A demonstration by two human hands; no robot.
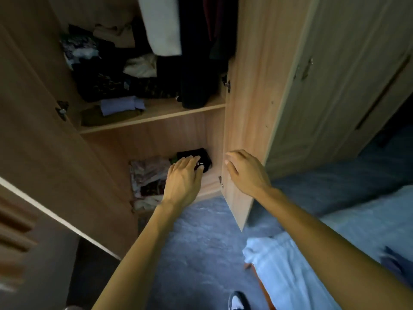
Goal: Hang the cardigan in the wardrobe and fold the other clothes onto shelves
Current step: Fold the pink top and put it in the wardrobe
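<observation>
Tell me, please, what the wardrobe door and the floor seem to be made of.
Wardrobe door: probably laminated board, matte, with an even light wood grain and a plain pale edge. Floor: apparently blue pile carpet, its surface soft and mottled.

The hanging clothes (161, 23) are cut off by the top edge. The left hand (182, 177) covers part of the black garment (196, 153); the shoe (238, 302) is cropped below.

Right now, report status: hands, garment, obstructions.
Left hand open, touching black folded garment, bottom shelf. Right hand open by wardrobe door edge. Patterned pile alongside, nothing blocking.
</observation>
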